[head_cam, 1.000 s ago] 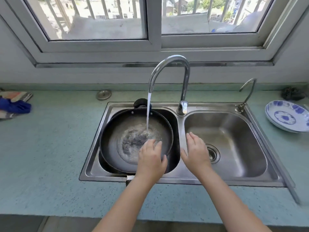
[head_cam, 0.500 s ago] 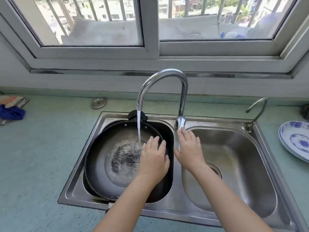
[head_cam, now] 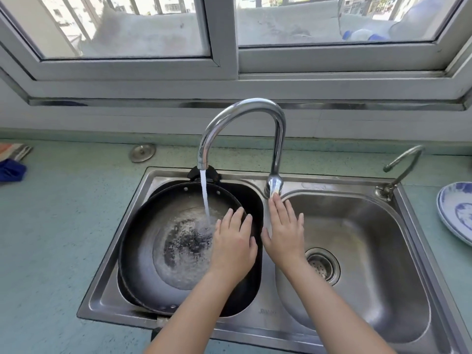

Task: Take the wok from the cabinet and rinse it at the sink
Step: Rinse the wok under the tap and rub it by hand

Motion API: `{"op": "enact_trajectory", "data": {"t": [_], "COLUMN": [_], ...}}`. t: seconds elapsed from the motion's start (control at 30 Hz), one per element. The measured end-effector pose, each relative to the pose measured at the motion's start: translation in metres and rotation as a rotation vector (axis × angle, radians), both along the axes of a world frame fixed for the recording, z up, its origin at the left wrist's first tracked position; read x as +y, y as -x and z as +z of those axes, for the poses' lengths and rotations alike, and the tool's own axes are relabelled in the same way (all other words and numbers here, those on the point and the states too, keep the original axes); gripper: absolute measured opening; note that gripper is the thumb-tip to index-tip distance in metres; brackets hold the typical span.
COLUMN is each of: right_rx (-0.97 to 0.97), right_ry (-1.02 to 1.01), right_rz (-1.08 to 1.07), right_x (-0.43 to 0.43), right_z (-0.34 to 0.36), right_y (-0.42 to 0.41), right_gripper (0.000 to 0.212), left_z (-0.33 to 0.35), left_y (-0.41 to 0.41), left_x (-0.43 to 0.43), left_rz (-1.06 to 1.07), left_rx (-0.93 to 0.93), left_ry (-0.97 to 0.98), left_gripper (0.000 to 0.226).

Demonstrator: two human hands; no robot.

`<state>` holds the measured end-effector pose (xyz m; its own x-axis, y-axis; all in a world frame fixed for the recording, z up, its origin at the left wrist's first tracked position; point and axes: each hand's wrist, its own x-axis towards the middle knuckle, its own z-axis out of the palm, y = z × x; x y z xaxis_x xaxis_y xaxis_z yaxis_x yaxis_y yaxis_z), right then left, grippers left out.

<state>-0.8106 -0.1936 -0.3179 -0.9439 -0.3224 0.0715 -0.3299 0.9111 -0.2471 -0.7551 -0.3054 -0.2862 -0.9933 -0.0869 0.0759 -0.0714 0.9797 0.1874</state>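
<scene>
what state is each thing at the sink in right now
faucet: running, stream falling into the wok
wok: sitting in the left basin, water pooling in it
right basin: no dishes in it, drain strainer in place
left hand: open, flat over the wok's right rim
right hand: open, fingers reaching the faucet base
small tap: off
blue-and-white plate: on the counter, nothing on it

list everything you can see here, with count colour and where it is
wok: 1, black, left sink basin, water pooling inside
sink: 1, steel, two basins, in green counter
tall faucet: 1, chrome, running into wok
small tap: 1, chrome, sink's far right corner
plate: 1, white and blue, counter right
round cap: 1, metal, counter behind sink
cloth: 1, blue, counter far left
left hand: open, over wok
right hand: open, fingertips at faucet base
</scene>
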Motion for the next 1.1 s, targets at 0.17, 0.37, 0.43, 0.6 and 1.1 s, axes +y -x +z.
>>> {"op": "enact_trajectory", "data": {"t": [0.17, 0.37, 0.43, 0.6, 1.1], "right_rx": [-0.037, -0.05, -0.076, -0.135, -0.191], "right_ry": [-0.01, -0.004, 0.008, 0.055, 0.234], "right_rz": [-0.013, -0.055, -0.066, -0.088, -0.029], "right_x": [-0.003, -0.005, -0.006, -0.013, -0.072], "right_z": [-0.009, -0.009, -0.002, 0.006, 0.002], "right_y": [-0.006, -0.011, -0.012, -0.035, -0.178], "right_gripper": [0.071, 0.074, 0.071, 0.063, 0.046], "left_z": [-0.004, 0.0, 0.0, -0.004, -0.026], "left_y": [-0.012, -0.034, -0.045, -0.078, -0.202], "left_x": [-0.007, -0.015, -0.022, -0.039, -0.088], "left_rz": [0.012, 0.044, 0.055, 0.093, 0.216], "left_rx": [0.005, -0.014, -0.023, -0.003, -0.066], "left_ry": [-0.004, 0.0, 0.008, 0.004, -0.309], "left_gripper": [0.042, 0.049, 0.049, 0.043, 0.05]}}
